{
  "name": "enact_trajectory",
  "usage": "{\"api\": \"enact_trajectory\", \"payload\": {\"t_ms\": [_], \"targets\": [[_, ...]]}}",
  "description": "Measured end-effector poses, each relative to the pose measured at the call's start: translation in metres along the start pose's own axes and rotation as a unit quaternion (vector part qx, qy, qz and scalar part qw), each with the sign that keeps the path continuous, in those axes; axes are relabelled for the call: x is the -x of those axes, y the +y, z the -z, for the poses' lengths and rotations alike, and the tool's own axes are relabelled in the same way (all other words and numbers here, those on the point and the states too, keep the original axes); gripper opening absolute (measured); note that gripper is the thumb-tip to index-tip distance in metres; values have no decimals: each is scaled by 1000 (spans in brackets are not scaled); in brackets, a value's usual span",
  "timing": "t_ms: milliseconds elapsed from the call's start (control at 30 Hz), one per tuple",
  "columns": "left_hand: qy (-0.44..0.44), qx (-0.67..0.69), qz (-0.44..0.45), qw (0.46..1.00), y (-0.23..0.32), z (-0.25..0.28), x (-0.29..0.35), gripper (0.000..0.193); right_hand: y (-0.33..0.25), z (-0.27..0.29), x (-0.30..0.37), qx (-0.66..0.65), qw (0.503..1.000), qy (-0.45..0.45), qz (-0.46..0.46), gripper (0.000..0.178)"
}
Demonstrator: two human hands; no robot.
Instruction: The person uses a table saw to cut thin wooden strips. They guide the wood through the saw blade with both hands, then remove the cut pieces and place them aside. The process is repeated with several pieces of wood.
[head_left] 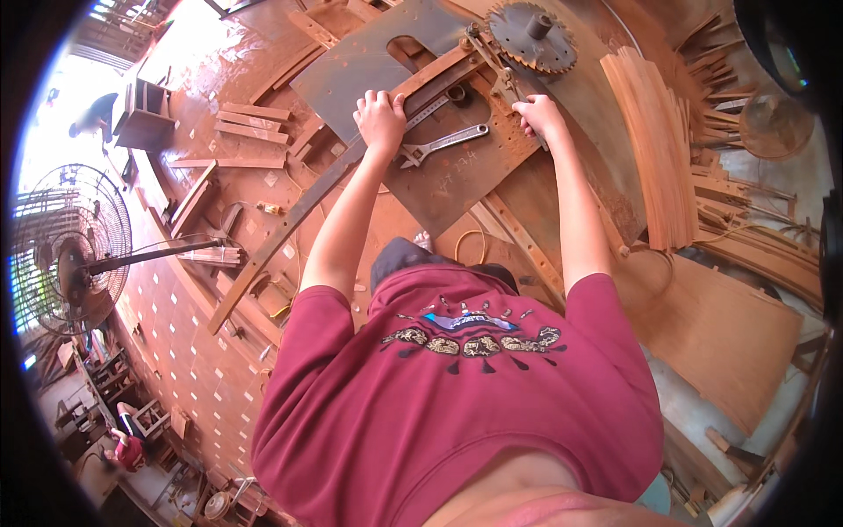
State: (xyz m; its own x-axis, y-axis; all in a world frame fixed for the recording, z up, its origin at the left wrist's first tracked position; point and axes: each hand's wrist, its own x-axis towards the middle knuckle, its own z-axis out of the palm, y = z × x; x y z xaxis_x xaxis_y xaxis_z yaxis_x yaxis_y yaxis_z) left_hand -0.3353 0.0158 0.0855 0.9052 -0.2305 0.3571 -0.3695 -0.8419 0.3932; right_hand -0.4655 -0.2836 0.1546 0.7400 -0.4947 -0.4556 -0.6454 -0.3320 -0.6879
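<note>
My left hand [380, 119] is wrapped over a long straight bar [290, 227], which runs diagonally across the saw table [347, 83]. The bar's far end meets a rusty metal clamp fitting [504, 86]. My right hand [539, 120] is closed beside that fitting, around a slim dark part I cannot make out. A toothed circular saw blade [553, 54] lies just beyond it, with a round hub in its middle. Between my hands lie an adjustable wrench [450, 141] and a graduated steel rule [428, 114]. Sawdust covers the board near the fitting.
A tall stack of curved wooden strips [648, 149] stands at the right, near a large plywood sheet [716, 329]. Wood offcuts [253, 123] litter the tiled floor at left. A big pedestal fan [75, 263] stands far left. Another person [130, 448] sits at the lower left.
</note>
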Motion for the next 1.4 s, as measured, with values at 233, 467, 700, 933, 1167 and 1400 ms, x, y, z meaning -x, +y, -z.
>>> {"api": "enact_trajectory", "payload": {"t_ms": [233,467,700,933,1167,1400], "targets": [[17,4,-5,1000,-29,-6,-56,38,-45,-18,-37,-23,999,4,23,32],[11,1,-5,1000,-43,-10,-74,37,-48,-29,-59,-108,993,-42,5,29],[18,12,6,1000,-46,-11,-73,38,-44,-29,-63,-114,992,-57,15,32],[44,-1,-8,999,-21,-5,-35,38,-18,-10,-36,-108,992,-69,3,30],[28,-9,20,999,23,2,24,38,42,18,12,-126,988,-88,-13,28],[12,-15,21,1000,68,9,91,36,100,48,60,-113,990,-88,-7,29]]}}
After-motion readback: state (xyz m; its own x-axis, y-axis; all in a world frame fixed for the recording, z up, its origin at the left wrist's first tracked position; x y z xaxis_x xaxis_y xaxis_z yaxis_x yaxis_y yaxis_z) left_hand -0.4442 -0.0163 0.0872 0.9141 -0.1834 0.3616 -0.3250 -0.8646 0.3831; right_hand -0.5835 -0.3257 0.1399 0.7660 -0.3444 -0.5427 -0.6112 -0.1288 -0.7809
